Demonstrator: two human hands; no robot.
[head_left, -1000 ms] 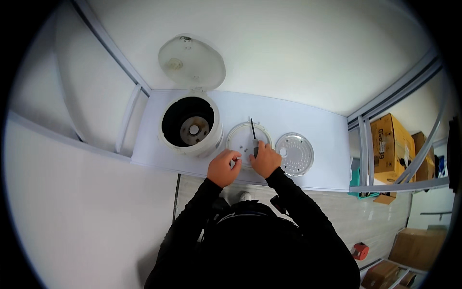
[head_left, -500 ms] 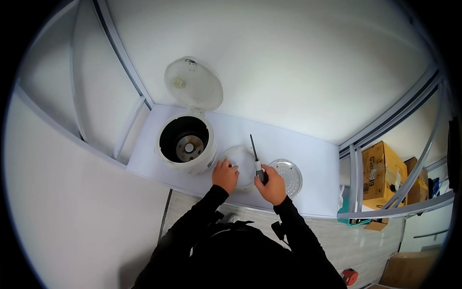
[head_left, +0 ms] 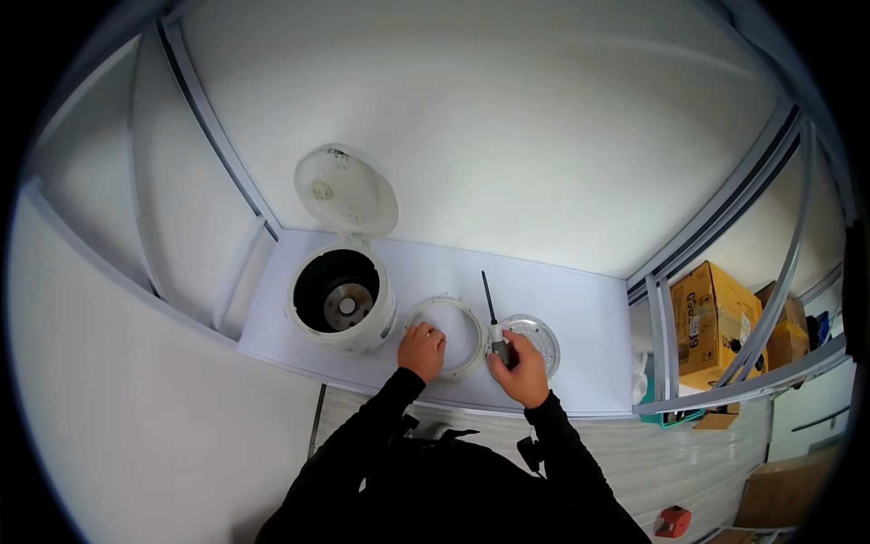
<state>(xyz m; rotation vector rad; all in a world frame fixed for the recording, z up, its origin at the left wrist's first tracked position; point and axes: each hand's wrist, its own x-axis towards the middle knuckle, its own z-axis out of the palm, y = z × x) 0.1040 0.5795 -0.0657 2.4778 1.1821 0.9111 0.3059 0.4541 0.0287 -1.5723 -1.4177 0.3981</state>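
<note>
My right hand (head_left: 523,370) grips a screwdriver (head_left: 499,346) by its grey and white handle, the dark shaft pointing away from me. It is just right of a white plastic ring (head_left: 444,301) lying on the table. Over the ring's left rim is my left hand (head_left: 423,352), its fingers curled; whatever they may hold is hidden. To the left stands a white rice cooker (head_left: 384,317) with its lid (head_left: 349,195) raised and a metal heating plate (head_left: 347,306) inside. A perforated metal disc (head_left: 544,338) lies partly behind my right hand.
The white table (head_left: 594,317) backs onto a pale wall, with metal frame posts (head_left: 664,340) at its right end. Beyond them are cardboard boxes (head_left: 711,322) and a teal basket (head_left: 666,417). A red object (head_left: 672,521) sits on the floor at lower right.
The view has shifted, so the table appears lower. My right hand and the screwdriver have moved slightly right, off the ring's right rim. My left hand stays by the ring's left side.
</note>
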